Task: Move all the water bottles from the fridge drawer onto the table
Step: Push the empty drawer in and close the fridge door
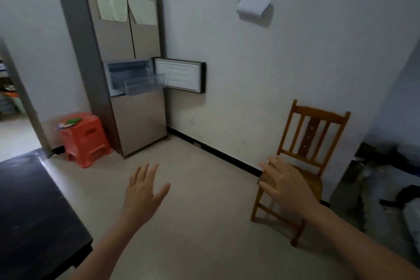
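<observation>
1. Hands are both empty: the left hand (pixel 142 191) and the right hand (pixel 281 184) are held out flat, fingers straight and spread, and nothing is gripped by either.
2. No water bottles can be made out. The drawer (pixel 144 85), well ahead of and above the left hand, is seen pulled out of the fridge (pixel 109 36), but its contents are lost to blur and cloudy plastic. No bottle is seen on the table (pixel 29 207), which lies low, just left of the left hand.
3. A small door (pixel 181 75) is swung wide beside the drawer, far ahead between the two hands. It could be struck by an elbow when the drawer is reached.
4. The drawer overhangs its slot. If it is leaned on or pulled further, it could be tipped and its load spilled.
5. Chilled bottles are likely to be wet and slick, so several carried at once could be dropped on the hard floor (pixel 193 211). The chair (pixel 311 138), partly hidden behind the right hand, could be clipped on the way.
6. The fridge is a tall, smooth, brushed-metal box and the drawer is thin clear plastic. The table is dark and glossy with a squared edge, the chair is slatted varnished wood, and the floor is pale smooth tile.
</observation>
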Action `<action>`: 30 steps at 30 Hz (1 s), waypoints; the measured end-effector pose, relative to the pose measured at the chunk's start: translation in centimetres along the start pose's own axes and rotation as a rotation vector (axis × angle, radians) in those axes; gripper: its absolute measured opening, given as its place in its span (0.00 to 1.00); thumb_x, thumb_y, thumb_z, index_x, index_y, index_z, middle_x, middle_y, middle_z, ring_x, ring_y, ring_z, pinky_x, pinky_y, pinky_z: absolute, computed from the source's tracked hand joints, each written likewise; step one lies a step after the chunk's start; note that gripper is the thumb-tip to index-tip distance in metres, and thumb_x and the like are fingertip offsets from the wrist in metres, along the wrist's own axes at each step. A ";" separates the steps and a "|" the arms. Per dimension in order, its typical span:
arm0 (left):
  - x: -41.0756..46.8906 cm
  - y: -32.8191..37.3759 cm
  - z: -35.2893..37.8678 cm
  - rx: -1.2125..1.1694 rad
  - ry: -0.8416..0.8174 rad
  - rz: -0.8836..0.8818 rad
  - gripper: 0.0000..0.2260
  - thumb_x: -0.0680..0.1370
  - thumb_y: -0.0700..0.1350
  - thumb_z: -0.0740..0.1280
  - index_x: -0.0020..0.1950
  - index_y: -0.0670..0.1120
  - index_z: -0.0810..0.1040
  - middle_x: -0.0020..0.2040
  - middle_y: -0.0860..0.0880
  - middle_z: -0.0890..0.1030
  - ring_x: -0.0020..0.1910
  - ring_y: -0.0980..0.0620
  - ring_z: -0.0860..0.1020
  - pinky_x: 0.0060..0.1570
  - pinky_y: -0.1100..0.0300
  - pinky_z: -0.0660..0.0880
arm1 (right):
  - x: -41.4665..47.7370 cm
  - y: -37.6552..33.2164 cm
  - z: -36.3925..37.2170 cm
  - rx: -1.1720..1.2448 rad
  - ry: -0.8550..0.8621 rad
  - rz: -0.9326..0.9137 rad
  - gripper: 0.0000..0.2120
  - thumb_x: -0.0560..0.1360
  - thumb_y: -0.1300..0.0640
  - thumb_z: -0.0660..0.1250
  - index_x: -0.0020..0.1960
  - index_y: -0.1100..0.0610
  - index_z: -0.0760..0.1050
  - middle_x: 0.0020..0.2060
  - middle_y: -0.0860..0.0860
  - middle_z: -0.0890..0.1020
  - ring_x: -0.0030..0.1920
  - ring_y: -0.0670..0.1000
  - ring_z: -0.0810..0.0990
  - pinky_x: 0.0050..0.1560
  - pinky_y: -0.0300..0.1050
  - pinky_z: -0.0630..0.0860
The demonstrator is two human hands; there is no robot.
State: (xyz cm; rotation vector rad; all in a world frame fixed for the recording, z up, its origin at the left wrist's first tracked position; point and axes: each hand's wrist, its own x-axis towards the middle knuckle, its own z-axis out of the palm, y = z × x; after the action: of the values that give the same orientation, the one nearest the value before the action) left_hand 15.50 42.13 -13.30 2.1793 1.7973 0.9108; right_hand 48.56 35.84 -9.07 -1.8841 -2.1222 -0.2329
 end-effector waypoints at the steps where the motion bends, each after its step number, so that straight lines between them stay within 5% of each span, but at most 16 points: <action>1: 1.3 0.3 0.6 -0.005 0.013 0.007 0.40 0.68 0.67 0.52 0.72 0.42 0.64 0.73 0.41 0.62 0.73 0.40 0.57 0.70 0.48 0.55 | 1.1 0.6 0.2 -0.017 0.002 -0.004 0.33 0.72 0.39 0.48 0.73 0.53 0.60 0.73 0.53 0.61 0.74 0.54 0.55 0.69 0.43 0.48; 9: 11.2 -0.4 5.8 -0.047 0.033 -0.021 0.27 0.76 0.51 0.66 0.71 0.42 0.64 0.73 0.40 0.61 0.74 0.42 0.55 0.70 0.49 0.54 | 10.6 4.6 3.7 -0.187 0.068 -0.071 0.24 0.70 0.44 0.59 0.57 0.57 0.79 0.55 0.57 0.81 0.56 0.59 0.80 0.52 0.51 0.75; 14: 16.7 -0.2 8.1 0.001 0.003 -0.030 0.33 0.71 0.59 0.58 0.70 0.41 0.66 0.72 0.40 0.64 0.72 0.40 0.58 0.70 0.47 0.56 | 15.6 7.3 6.2 -0.217 0.127 -0.097 0.26 0.69 0.43 0.54 0.57 0.55 0.78 0.54 0.54 0.82 0.53 0.56 0.82 0.52 0.45 0.71; 20: 23.2 2.2 13.6 0.044 -0.023 -0.014 0.37 0.70 0.65 0.54 0.70 0.41 0.67 0.72 0.40 0.63 0.73 0.40 0.58 0.69 0.47 0.56 | 21.6 14.4 9.6 -0.205 0.132 -0.120 0.26 0.67 0.44 0.62 0.61 0.55 0.76 0.55 0.54 0.81 0.55 0.56 0.81 0.52 0.45 0.71; 24: 28.5 4.7 17.4 0.064 0.024 -0.032 0.27 0.76 0.54 0.65 0.70 0.41 0.66 0.74 0.41 0.61 0.73 0.40 0.56 0.70 0.48 0.54 | 27.1 20.7 11.4 -0.102 0.099 -0.127 0.26 0.72 0.45 0.59 0.66 0.56 0.71 0.63 0.56 0.75 0.63 0.59 0.74 0.59 0.50 0.67; 30: 35.9 9.9 22.2 0.061 0.085 -0.140 0.26 0.76 0.50 0.65 0.72 0.44 0.63 0.75 0.44 0.58 0.75 0.44 0.51 0.71 0.51 0.50 | 36.3 29.3 13.8 -0.100 0.104 -0.236 0.26 0.76 0.40 0.47 0.64 0.54 0.69 0.56 0.56 0.80 0.55 0.57 0.80 0.47 0.50 0.79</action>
State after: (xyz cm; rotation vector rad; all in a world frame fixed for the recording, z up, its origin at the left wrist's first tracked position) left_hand 38.98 78.55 -13.82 2.0468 2.0141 0.9415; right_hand 72.39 78.16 -12.56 -1.6305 -2.2964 -0.4857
